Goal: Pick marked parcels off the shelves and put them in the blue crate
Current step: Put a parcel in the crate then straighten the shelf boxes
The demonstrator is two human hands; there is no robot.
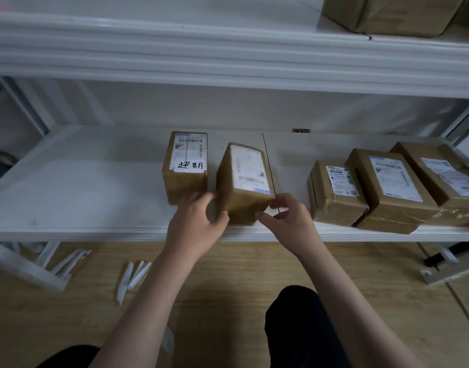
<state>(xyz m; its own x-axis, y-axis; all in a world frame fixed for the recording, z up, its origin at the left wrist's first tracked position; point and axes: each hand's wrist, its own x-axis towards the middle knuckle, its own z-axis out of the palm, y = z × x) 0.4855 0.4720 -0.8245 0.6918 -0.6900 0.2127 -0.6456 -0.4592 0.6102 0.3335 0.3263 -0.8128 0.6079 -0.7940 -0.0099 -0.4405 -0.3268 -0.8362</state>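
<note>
**Shelf pick: early stage, crate out of view**

- White shelf (pixel 95 181): five parcels remain.
- Three unmarked parcels (pixel 387 187), right, well apart.
- Handwritten-marked parcel (pixel 185 168): unpicked, just beside tilted parcel.
- Tilted parcel (pixel 244 181): blurred label, mark unreadable.
- Left hand (pixel 196 224), right hand (pixel 289 219): fingers curled, gripping tilted parcel's near corners.
</note>
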